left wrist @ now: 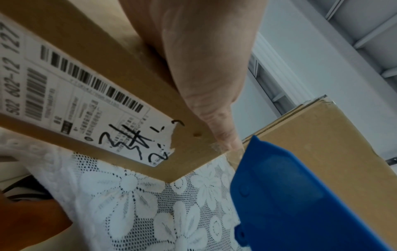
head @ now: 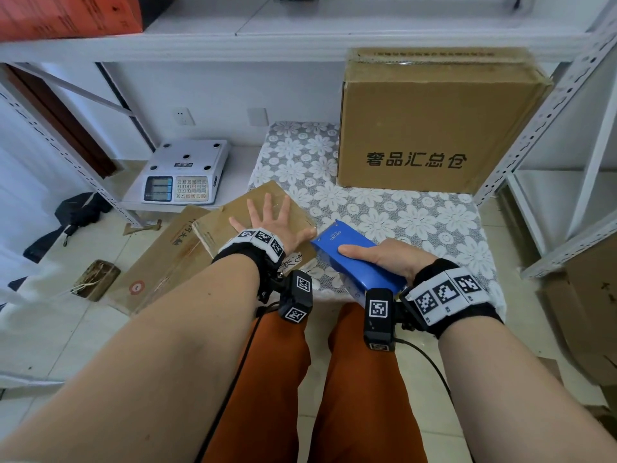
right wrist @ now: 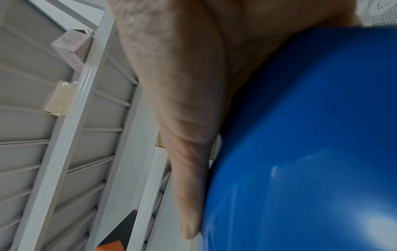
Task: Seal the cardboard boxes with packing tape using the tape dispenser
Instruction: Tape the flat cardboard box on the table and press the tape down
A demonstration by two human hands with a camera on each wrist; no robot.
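A small flat cardboard box (head: pixel 233 208) lies at the left edge of the lace-covered table (head: pixel 400 215); its side carries a white shipping label (left wrist: pixel 86 95). My left hand (head: pixel 270 218) presses flat on its top with fingers spread and the thumb (left wrist: pixel 206 81) along the right edge. My right hand (head: pixel 384 255) grips a blue tape dispenser (head: pixel 354 252), thumb (right wrist: pixel 189 169) on its left side. The dispenser's toothed front end sits just right of the small box's near corner. A large sealed cardboard box (head: pixel 434 128) with black characters stands at the table's back right.
A white electronic scale (head: pixel 187 172) sits on a low shelf to the left. Flattened cardboard (head: pixel 160 262) leans below the small box on the tiled floor. White metal shelving uprights (head: pixel 547 105) flank the table. More cardboard (head: pixel 591 312) lies at the right. My orange-trousered knees (head: pixel 320 379) are under the table's front edge.
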